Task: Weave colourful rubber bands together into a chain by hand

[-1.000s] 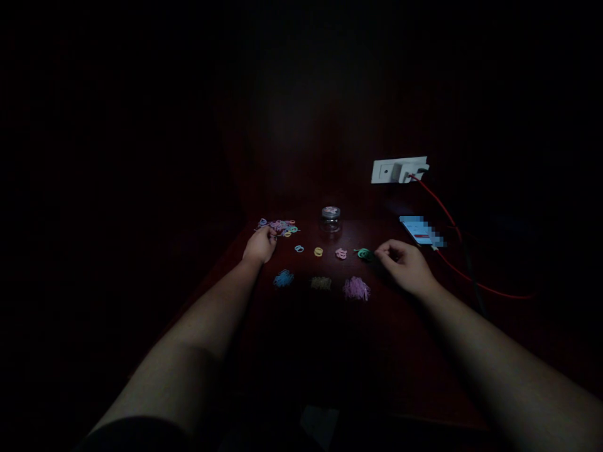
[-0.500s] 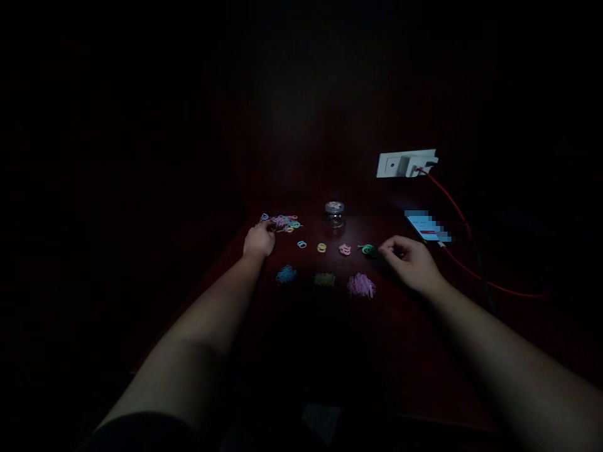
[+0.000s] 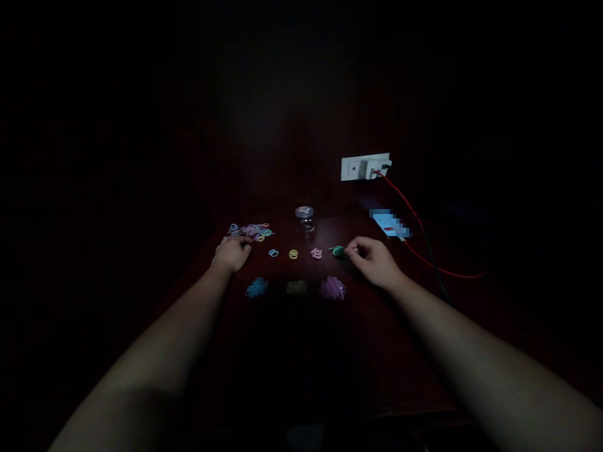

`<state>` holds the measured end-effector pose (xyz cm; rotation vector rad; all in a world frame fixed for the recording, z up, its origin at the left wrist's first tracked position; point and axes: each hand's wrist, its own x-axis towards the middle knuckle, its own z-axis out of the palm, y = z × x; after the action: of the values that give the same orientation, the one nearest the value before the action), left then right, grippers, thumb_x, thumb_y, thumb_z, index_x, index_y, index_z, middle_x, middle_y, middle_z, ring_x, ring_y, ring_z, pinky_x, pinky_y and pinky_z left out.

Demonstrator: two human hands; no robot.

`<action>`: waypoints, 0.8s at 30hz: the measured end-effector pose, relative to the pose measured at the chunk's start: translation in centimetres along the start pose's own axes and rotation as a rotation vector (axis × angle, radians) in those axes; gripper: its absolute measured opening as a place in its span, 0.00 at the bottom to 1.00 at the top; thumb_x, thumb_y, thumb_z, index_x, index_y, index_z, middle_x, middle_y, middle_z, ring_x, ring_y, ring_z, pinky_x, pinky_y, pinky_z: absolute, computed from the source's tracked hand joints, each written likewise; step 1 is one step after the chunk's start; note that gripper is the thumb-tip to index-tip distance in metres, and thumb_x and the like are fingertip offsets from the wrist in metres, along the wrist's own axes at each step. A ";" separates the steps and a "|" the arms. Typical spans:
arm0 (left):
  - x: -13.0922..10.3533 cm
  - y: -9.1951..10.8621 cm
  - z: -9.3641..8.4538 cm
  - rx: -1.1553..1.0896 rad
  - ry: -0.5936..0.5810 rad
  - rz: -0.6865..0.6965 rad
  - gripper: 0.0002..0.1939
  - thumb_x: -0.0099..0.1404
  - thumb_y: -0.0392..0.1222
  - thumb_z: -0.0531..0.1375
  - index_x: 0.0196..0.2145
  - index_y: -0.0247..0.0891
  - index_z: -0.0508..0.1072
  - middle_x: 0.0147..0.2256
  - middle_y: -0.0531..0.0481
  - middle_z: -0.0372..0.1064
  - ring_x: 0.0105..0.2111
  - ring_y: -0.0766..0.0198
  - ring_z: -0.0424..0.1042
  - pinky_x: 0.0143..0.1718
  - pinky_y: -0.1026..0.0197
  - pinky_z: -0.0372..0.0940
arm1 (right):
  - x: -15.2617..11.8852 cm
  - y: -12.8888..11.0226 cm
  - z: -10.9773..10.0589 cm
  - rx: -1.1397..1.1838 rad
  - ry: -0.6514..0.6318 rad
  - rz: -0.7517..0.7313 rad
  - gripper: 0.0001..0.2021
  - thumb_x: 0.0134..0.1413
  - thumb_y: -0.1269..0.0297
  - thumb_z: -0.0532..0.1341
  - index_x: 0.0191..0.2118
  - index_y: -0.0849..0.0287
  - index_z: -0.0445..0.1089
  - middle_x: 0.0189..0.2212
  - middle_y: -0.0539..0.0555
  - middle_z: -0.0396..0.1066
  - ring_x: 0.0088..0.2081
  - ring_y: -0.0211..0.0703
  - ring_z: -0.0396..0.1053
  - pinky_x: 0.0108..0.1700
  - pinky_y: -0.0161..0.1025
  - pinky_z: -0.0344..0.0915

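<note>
My left hand (image 3: 230,253) lies palm down at the near edge of a mixed heap of coloured rubber bands (image 3: 249,231), its thumb apart from the fingers. My right hand (image 3: 374,260) is closed in a pinch beside a small cluster of green rubber bands (image 3: 338,252); whatever its fingertips hold is too small to make out. Left of the green cluster, in a row, lie pink bands (image 3: 316,253), yellow bands (image 3: 293,254) and blue bands (image 3: 273,253). Nearer to me are larger piles: blue (image 3: 257,287), dull yellow (image 3: 297,287) and purple (image 3: 333,288).
A clear lidded jar (image 3: 304,220) stands behind the row. A phone (image 3: 390,224) with a lit screen lies at the right, joined by a red cable (image 3: 400,193) to a charger in the wall socket (image 3: 355,167). The surroundings are very dark.
The view has turned right, so everything sits further left. My left hand has drawn back slightly from the mixed heap. My right hand stays pinched by the green bands.
</note>
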<state>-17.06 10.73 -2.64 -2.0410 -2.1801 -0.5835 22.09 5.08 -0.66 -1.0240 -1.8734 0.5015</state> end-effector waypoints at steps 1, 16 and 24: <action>0.1 -0.1 0.1 0.015 -0.006 0.007 0.20 0.61 0.47 0.53 0.49 0.45 0.74 0.52 0.48 0.70 0.54 0.49 0.63 0.56 0.50 0.59 | 0.0 -0.1 0.0 0.001 -0.004 0.000 0.10 0.54 0.60 0.58 0.28 0.60 0.68 0.24 0.52 0.68 0.27 0.38 0.63 0.29 0.34 0.59; 2.1 -0.3 -0.1 0.144 -0.093 -0.008 0.21 0.60 0.55 0.51 0.42 0.42 0.75 0.41 0.41 0.75 0.42 0.45 0.72 0.42 0.50 0.67 | -0.2 -0.5 0.8 0.088 0.011 0.056 0.07 0.52 0.64 0.59 0.27 0.61 0.67 0.21 0.47 0.62 0.24 0.33 0.57 0.26 0.31 0.54; 2.7 -0.4 0.0 0.024 0.019 -0.040 0.16 0.60 0.50 0.55 0.42 0.39 0.71 0.39 0.41 0.75 0.37 0.49 0.73 0.36 0.54 0.66 | -0.2 -0.8 0.7 0.079 -0.007 0.041 0.08 0.53 0.64 0.58 0.27 0.62 0.67 0.21 0.48 0.62 0.24 0.34 0.58 0.27 0.32 0.55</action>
<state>-17.74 13.25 -1.81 -1.9758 -2.2113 -0.5751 21.18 4.47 -0.52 -1.0118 -1.8275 0.5992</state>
